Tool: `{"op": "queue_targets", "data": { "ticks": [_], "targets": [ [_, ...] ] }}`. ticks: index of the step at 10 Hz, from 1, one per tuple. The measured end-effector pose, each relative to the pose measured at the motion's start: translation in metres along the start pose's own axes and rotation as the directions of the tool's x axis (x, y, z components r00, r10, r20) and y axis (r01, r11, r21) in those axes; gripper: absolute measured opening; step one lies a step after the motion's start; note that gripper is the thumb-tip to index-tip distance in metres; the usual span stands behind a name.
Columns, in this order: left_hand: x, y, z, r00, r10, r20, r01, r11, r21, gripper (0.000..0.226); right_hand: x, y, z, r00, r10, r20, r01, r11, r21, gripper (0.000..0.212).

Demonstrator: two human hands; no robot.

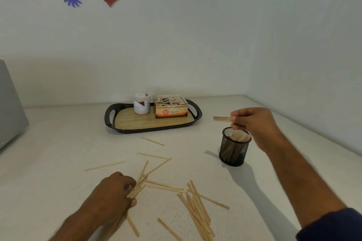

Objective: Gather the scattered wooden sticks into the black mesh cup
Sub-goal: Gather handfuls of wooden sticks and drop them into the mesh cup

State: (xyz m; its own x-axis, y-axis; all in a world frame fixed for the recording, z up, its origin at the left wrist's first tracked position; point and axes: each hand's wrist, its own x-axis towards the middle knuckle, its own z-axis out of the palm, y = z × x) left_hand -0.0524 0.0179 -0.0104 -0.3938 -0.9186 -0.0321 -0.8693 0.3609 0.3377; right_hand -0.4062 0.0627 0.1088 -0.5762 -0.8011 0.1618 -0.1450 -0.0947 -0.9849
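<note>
My right hand (252,121) pinches a few sticks (222,118) just above the cup (234,147) on the right; my left hand (113,193) closes on a bundle (138,187) on the near surface (58,143). These sticks look light, stiff and thin, so gripping mid-length should suit. More lie scattered nearby. The tray (109,117) is well clear.

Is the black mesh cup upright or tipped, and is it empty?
Upright and not empty. The black mesh cup stands on its base on the counter, rim up, with wooden sticks showing inside.
</note>
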Motion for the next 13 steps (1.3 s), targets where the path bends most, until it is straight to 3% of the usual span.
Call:
{"op": "queue_targets", "data": {
  "ticks": [1, 2, 3, 4, 6, 7, 8, 10, 11, 12, 13],
  "targets": [
    [0.0, 0.003, 0.005, 0.996, -0.033, -0.082, 0.027, 0.997, -0.073, 0.032, 0.009, -0.016, -0.02, 0.994, -0.082, -0.072, 0.056, 0.948, -0.312, 0.011],
    [-0.002, 0.007, 0.006, 0.995, -0.04, -0.088, 0.034, 0.997, -0.072, 0.03, 0.014, -0.021, -0.027, 0.994, -0.07, -0.086, 0.016, 0.859, -0.512, 0.013],
    [-0.005, 0.012, 0.005, 0.993, -0.021, -0.115, 0.019, 1.0, -0.016, 0.029, 0.023, -0.025, -0.024, 0.999, -0.023, -0.023, 0.001, 0.718, -0.696, 0.014],
    [-0.006, 0.014, 0.004, 0.993, -0.009, -0.114, 0.008, 1.0, -0.005, 0.029, 0.031, -0.027, -0.016, 0.999, -0.006, 0.036, 0.031, 0.636, -0.771, 0.014],
    [-0.01, 0.024, 0.011, 0.983, -0.059, -0.173, 0.077, 0.992, 0.099, 0.024, 0.04, -0.022, 0.012, 0.988, 0.151, 0.031, -0.072, 0.631, -0.772, 0.019],
    [-0.012, 0.033, 0.017, 0.974, -0.098, -0.205, 0.13, 0.98, 0.148, 0.021, 0.051, -0.005, 0.026, 0.965, 0.247, 0.09, -0.01, 0.378, -0.926, 0.027],
    [-0.011, 0.033, 0.02, 0.967, -0.099, -0.233, 0.137, 0.978, 0.156, 0.018, 0.056, 0.006, 0.031, 0.965, 0.236, 0.118, 0.044, 0.298, -0.953, 0.025],
    [-0.006, 0.03, 0.026, 0.97, -0.081, -0.229, 0.131, 0.968, 0.216, 0.022, 0.055, 0.036, 0.027, 0.969, 0.111, 0.221, 0.174, 0.331, -0.928, 0.029],
    [-0.004, 0.027, 0.028, 0.974, -0.08, -0.212, 0.136, 0.955, 0.264, 0.024, 0.05, 0.049, 0.031, 0.981, 0.081, 0.174, 0.142, 0.309, -0.94, 0.017],
    [-0.006, 0.027, 0.03, 0.969, -0.08, -0.232, 0.146, 0.948, 0.283, 0.024, 0.048, 0.052, 0.032, 0.983, 0.044, 0.177, 0.161, 0.251, -0.954, 0.022],
    [-0.006, 0.027, 0.033, 0.96, -0.062, -0.273, 0.143, 0.946, 0.289, 0.024, 0.038, 0.049, 0.031, 0.972, -0.15, 0.179, 0.213, 0.257, -0.943, 0.031]
  ]
}}
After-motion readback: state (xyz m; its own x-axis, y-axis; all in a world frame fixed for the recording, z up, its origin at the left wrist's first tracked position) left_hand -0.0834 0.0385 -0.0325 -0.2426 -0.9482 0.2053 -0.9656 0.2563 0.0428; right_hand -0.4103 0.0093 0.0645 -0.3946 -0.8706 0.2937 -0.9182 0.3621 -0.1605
